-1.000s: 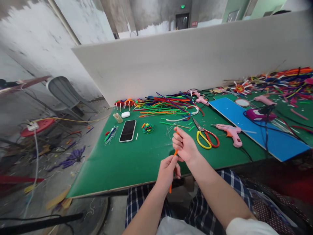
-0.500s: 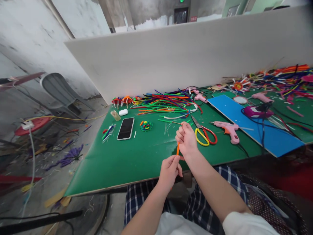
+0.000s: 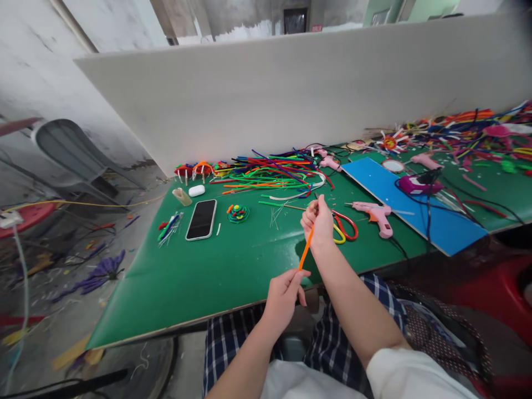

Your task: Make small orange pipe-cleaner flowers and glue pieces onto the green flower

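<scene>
An orange pipe cleaner (image 3: 306, 249) is stretched at a slant between my two hands above the front of the green table. My left hand (image 3: 286, 293) pinches its lower end near the table's front edge. Higher up, my right hand (image 3: 319, 224) is closed around the upper part, and its fingers hide that end. Just right of my right hand lie scissors (image 3: 351, 226) with one red and one yellow handle; the hand covers part of them. A green pipe cleaner (image 3: 269, 204) and thin wires (image 3: 275, 215) lie to its left.
A phone (image 3: 201, 220), a white case (image 3: 197, 190) and a coiled green piece (image 3: 238, 213) lie at left. Behind is a pile of pipe cleaners (image 3: 270, 174) before a white partition (image 3: 249, 105). A pink glue gun (image 3: 376, 215) and blue board (image 3: 415, 205) are at right.
My hands have moved apart, so a longer stretch of the orange pipe cleaner shows between them. The view has shifted, and my right hand now covers more of the scissors.
</scene>
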`<state>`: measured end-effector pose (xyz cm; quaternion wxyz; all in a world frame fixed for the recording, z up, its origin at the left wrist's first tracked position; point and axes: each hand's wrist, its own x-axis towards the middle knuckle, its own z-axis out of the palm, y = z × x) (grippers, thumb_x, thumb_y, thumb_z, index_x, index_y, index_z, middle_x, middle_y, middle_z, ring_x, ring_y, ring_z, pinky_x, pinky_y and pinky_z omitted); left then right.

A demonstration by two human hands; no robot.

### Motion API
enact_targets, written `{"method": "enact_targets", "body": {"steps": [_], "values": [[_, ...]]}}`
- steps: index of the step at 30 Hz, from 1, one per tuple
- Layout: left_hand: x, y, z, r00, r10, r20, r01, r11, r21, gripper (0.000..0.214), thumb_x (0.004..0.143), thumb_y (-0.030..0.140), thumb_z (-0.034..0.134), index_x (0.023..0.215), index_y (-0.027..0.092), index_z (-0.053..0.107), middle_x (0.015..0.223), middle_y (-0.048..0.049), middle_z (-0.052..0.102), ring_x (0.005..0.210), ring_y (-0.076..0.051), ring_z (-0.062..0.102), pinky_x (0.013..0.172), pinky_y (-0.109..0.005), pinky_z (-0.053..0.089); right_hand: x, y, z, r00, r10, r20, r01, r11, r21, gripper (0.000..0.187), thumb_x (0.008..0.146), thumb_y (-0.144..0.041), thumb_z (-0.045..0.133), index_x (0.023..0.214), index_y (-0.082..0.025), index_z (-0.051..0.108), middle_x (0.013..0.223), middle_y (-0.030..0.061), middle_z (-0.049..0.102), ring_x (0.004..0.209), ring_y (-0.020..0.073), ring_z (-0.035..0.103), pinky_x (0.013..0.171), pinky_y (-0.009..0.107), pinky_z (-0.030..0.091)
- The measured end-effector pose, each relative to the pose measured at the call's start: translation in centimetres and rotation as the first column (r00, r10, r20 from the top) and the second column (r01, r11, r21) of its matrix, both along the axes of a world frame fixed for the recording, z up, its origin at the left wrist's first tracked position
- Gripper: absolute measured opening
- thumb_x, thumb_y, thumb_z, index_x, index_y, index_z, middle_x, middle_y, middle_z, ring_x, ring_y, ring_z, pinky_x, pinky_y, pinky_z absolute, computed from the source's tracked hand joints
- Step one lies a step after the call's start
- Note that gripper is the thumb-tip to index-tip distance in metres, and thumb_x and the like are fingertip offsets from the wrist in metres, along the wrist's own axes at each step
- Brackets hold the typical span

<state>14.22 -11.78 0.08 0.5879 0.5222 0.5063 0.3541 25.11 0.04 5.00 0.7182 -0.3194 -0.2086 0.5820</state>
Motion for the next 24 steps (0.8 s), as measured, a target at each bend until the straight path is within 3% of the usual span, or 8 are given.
{"method": "enact_targets", "body": {"steps": [4,9,14,18,24], "values": [[0.0,-0.5,0.8,0.996,-0.050,-0.073,0.056,0.996,0.071,0.037,0.084,0.041,0.042,0.092,0.015,0.067,0.039,0.0031,0.051,0.040,-0.009,0.041,0.051,-0.021,0.031,0.3,0.4,-0.4,0.989,-0.038,0.145,0.036,0.999,0.019,0.044,0.073,-0.057,0.052,0.055,-0.019,0.040,0.034,-0.0112,0.024,0.026,0.0024,0.019,0.026,0.016,0.014],[-0.3,-0.7,0.9,0.996,-0.085,0.009,0.085,0.996,0.002,0.038,0.084,0.043,0.042,0.087,0.014,0.066,0.039,0.0032,0.050,0.036,-0.007,0.035,0.045,-0.020,0.026,0.8,0.3,-0.6,0.939,0.300,0.169,-0.298,0.954,-0.039,0.040,0.072,-0.054,0.056,0.057,-0.019,0.041,0.033,-0.0129,0.020,0.026,0.0025,0.014,0.025,0.015,0.012],[-0.4,-0.2,0.2,0.996,0.000,0.092,0.010,0.995,-0.101,0.043,0.081,0.047,0.043,0.091,0.011,0.064,0.034,0.0052,0.044,0.032,-0.006,0.026,0.040,-0.020,0.019,1.3,0.3,-0.4,0.877,0.477,0.058,-0.476,0.879,-0.032,0.037,0.075,-0.049,0.055,0.058,-0.020,0.041,0.033,-0.0137,0.017,0.028,0.0030,0.009,0.025,0.015,0.011],[-0.5,-0.2,0.4,0.998,0.020,0.059,-0.015,0.996,-0.086,0.043,0.080,0.048,0.045,0.088,0.012,0.065,0.032,0.0074,0.036,0.032,-0.006,0.028,0.043,-0.020,0.023,2.1,0.9,-0.6,0.907,0.419,0.053,-0.417,0.908,-0.047,0.034,0.074,-0.044,0.057,0.057,-0.020,0.041,0.032,-0.0134,0.018,0.028,0.0032,0.010,0.025,0.015,0.012],[-0.9,-1.0,0.5,0.995,-0.033,0.097,0.054,0.972,-0.229,0.043,0.079,0.050,0.046,0.080,0.011,0.065,0.030,0.0075,0.034,0.031,-0.004,0.022,0.041,-0.021,0.015,3.6,1.3,-0.5,0.953,0.267,0.140,-0.265,0.964,-0.035,0.035,0.074,-0.045,0.058,0.056,-0.020,0.042,0.031,-0.0130,0.020,0.026,0.0029,0.013,0.025,0.015,0.013]]}}
